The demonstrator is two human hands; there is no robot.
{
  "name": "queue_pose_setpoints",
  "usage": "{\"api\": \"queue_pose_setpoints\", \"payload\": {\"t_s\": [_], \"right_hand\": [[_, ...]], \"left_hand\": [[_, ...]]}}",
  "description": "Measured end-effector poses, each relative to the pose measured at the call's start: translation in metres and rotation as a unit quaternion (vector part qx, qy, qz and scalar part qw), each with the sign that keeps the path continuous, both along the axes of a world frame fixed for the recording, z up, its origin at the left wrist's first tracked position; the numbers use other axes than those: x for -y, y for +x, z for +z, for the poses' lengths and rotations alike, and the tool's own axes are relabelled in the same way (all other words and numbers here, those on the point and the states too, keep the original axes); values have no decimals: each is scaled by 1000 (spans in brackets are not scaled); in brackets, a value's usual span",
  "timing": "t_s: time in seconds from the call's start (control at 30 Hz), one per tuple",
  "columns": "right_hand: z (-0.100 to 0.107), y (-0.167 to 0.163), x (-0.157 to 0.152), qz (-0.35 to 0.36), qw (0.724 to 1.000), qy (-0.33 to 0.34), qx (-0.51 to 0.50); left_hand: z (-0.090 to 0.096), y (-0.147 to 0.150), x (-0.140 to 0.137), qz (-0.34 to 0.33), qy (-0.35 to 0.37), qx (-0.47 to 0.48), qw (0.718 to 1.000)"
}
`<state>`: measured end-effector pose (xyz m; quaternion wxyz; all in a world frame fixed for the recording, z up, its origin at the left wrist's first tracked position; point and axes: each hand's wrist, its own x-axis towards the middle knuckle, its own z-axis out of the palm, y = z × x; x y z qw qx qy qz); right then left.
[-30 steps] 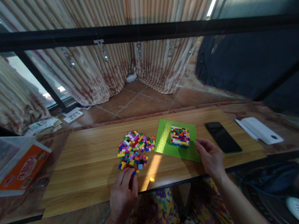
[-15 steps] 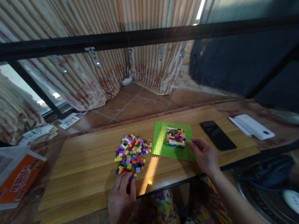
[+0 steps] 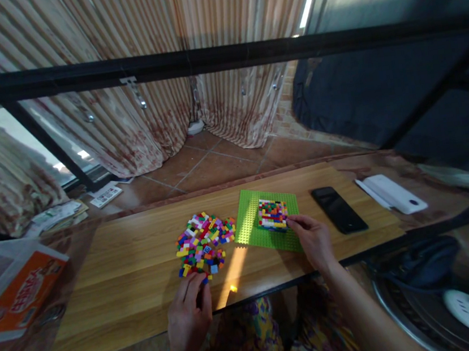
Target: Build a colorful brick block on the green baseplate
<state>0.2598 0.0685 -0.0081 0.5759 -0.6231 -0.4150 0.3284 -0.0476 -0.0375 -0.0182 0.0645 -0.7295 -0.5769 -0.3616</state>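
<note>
A block [image 3: 271,213] built of many coloured toy bricks stands on a green studded baseplate [image 3: 244,205]. My right hand [image 3: 314,241] has its thumb and finger pinched together at the block's right side; what lies between the fingertips is too small to make out. To the left spreads a loose pile of toy bricks [image 3: 202,242] in mixed colours. At the pile's near edge, my left hand [image 3: 187,309] is closed with a blue brick [image 3: 205,280] at its fingertips. A lone yellow brick [image 3: 233,288] lies near the table's front edge.
On the wooden table [image 3: 122,269], a black phone [image 3: 339,210] lies right of the baseplate. Beyond the right end is a white flat object [image 3: 395,194]. A clear box with an orange label [image 3: 22,292] stands at the left. A dark bar [image 3: 212,60] crosses ahead of the curtains.
My right hand has moved left, from beside the baseplate's right edge to the brick block's right side. My left hand stays at the pile. The whole view has shifted slightly.
</note>
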Motion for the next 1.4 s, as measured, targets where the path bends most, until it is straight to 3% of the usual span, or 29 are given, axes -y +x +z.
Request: {"api": "queue_pose_setpoints", "payload": {"t_s": [0.47,0.97,1.13,1.4], "right_hand": [[18,0,-6,7,992,-74,-98],[18,-2,-3,1,991,-57,-120],[17,-8,-8,-22,993,-81,-88],[10,-10,-9,-8,999,-38,-24]], "left_hand": [[-3,0,0,-1,2,-10,1000],[1,1,1,-7,4,-4,1000],[1,2,0,-5,2,2,1000],[-4,1,2,6,-11,-6,1000]]}}
